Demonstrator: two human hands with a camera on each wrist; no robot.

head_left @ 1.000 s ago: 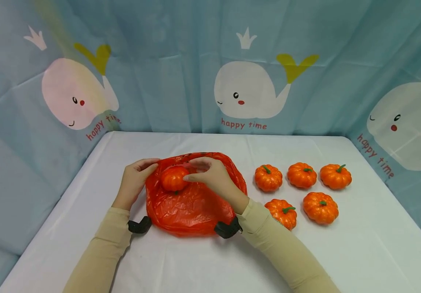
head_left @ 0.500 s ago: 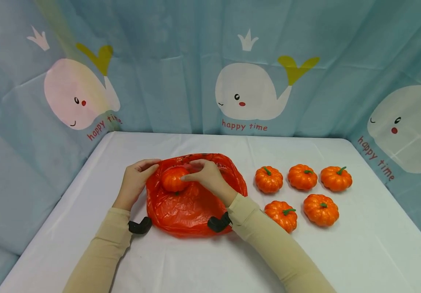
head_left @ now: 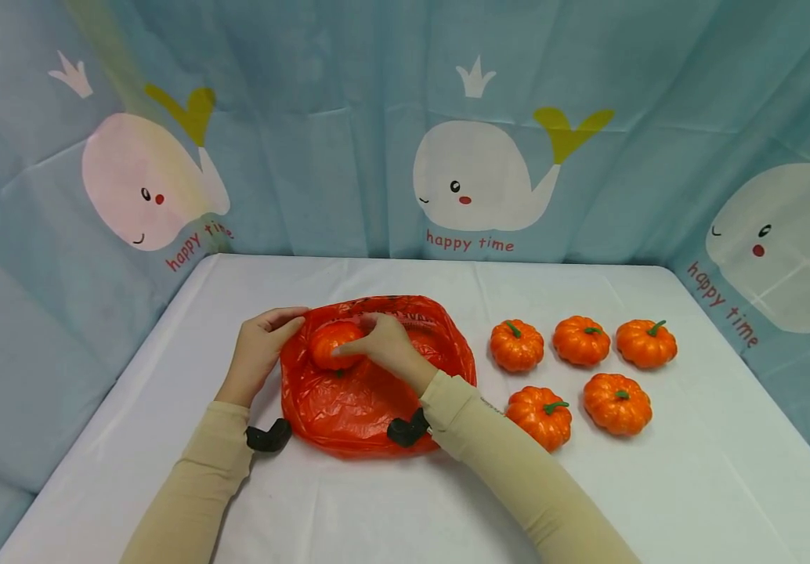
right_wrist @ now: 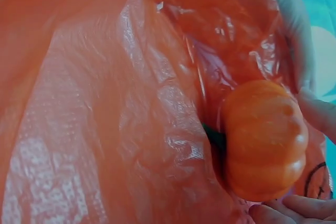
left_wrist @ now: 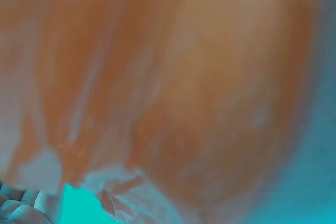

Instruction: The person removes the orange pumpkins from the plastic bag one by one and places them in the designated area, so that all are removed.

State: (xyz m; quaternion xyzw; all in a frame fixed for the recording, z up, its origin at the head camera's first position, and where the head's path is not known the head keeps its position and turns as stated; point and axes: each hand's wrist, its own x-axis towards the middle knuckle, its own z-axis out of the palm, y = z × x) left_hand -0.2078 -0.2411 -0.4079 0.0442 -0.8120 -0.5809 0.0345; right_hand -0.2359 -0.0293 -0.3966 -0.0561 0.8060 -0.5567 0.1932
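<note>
A red plastic bag [head_left: 363, 415] lies spread with its mouth facing up on the table. My left hand [head_left: 257, 352] pinches its left rim between thumb and fingers. Inside, near that rim, is a small orange toy pumpkin [head_left: 327, 341], its green stem pointing toward me. My right hand [head_left: 394, 352] reaches into the bag and grips this pumpkin, thumb on the near side. In the right wrist view, the thumb and fingertips sit at two sides of the pumpkin [right_wrist: 265, 142]. Blurred orange-red plastic [left_wrist: 173, 87] fills most of the left wrist view.
Several more toy pumpkins [head_left: 617, 403] with green stems stand on the white table [head_left: 708, 439] to the right of the bag. My right sleeve [head_left: 504, 454] passes close to the nearest pumpkin [head_left: 542, 419]. A blue whale-print curtain [head_left: 348, 180] surrounds the table's far sides.
My right hand has moved left and slightly down, its thumb sliding over the pumpkin in the bag. The left hand stays at the rim, and the pumpkins on the table keep their places.
</note>
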